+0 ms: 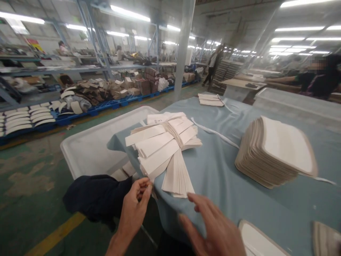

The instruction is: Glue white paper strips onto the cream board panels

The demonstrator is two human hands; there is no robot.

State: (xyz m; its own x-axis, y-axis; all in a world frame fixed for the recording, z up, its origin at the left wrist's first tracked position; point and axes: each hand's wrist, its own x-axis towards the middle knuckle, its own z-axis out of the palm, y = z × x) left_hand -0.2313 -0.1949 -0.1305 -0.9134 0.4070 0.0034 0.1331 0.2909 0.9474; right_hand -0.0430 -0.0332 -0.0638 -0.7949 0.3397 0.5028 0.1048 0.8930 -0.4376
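My left hand (136, 199) is closed in a pinch at the near left edge of the cloth-covered table. Whatever lies between its fingertips is too small to make out. Just above it sits a bundle of off-white fabric strips (157, 142), tied around the middle and fanned out at the ends. My right hand (213, 227) hovers over the cloth with thumb and fingers apart, holding nothing, below the fanned strips (178, 176). To its right stands a tall stack of curved cream panels with tan edges (269, 153).
Blue-grey cloth (213, 167) drapes the table. A white plastic tub (87, 138) stands at the left, with dark fabric (93, 195) below it. A smaller bundle (211, 100) and a white tie strip (213, 131) lie farther back. Another person (317, 78) is at the far right.
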